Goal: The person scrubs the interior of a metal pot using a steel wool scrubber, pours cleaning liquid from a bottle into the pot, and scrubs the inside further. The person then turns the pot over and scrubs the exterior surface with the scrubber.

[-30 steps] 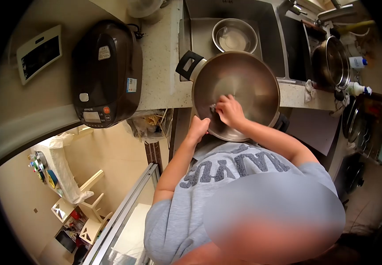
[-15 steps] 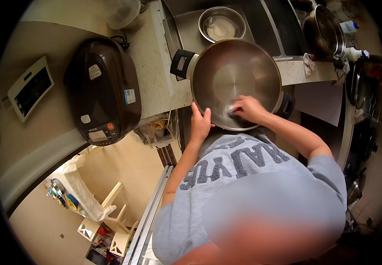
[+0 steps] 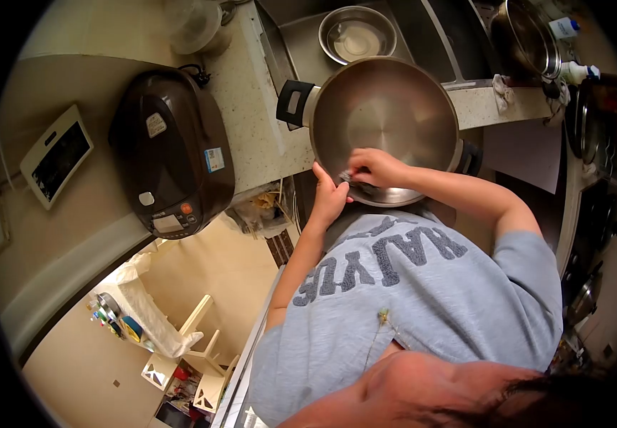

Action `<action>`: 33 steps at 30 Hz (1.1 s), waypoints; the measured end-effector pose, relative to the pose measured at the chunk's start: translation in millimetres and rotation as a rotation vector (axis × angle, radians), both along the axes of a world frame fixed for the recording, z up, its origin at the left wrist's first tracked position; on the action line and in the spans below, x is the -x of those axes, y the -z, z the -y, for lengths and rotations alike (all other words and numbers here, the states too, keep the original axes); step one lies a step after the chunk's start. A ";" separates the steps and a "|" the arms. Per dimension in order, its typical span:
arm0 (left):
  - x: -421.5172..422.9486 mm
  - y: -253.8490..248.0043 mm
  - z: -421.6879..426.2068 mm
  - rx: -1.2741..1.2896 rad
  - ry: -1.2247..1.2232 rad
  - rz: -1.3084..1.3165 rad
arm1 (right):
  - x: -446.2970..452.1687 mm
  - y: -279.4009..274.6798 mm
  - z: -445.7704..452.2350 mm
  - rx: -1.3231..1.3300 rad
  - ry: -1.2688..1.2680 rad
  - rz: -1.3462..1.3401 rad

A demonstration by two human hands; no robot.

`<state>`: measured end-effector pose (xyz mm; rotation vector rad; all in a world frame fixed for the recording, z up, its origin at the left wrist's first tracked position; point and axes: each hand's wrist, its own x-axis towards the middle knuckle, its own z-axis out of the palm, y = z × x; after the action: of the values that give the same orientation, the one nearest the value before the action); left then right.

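A large steel pot (image 3: 412, 107) with two black handles is tilted toward me, its open inside facing up. My left hand (image 3: 330, 200) grips the near-left rim, thumb on top. Inside the pot, close to that thumb, my right hand (image 3: 379, 169) pinches a small silvery steel wool scrubber (image 3: 345, 175) against the wall. Its fingers are closed, and part of the scrubber is hidden by them. Beyond the pot, a smaller steel bowl (image 3: 327, 44) with some liquid in it stands in the sink (image 3: 301, 60).
A dark brown rice cooker (image 3: 169, 143) stands on the counter (image 3: 262, 114) to the left. Another steel pot (image 3: 511, 43) and white bottles (image 3: 572, 71) are at the far right. A cloth (image 3: 502, 93) hangs at the counter's edge.
My right hand has moved left along the pot's inside with the scrubber, coming close to my left thumb. The left hand stays on the rim. The view has shifted slightly.
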<state>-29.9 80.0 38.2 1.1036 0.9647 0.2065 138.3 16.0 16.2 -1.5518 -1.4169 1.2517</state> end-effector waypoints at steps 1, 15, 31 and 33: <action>2.9 8.0 -0.4 -0.001 0.043 -0.012 | 4.7 3.3 -21.9 -0.186 0.069 -0.004; 4.6 -8.6 -7.6 0.220 0.068 0.073 | 8.7 -8.7 -41.2 -0.347 0.107 -0.053; -25.0 14.3 -48.7 -0.476 0.109 -0.243 | -16.8 15.4 -41.3 -0.604 -0.182 0.763; -25.8 8.8 -45.9 -0.474 0.099 -0.238 | -54.1 16.8 -79.0 -0.919 -0.070 1.060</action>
<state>-4.1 125.9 29.5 1.6359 1.0989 0.2329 192.4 95.0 -0.5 -1.4522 -2.2113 -0.3932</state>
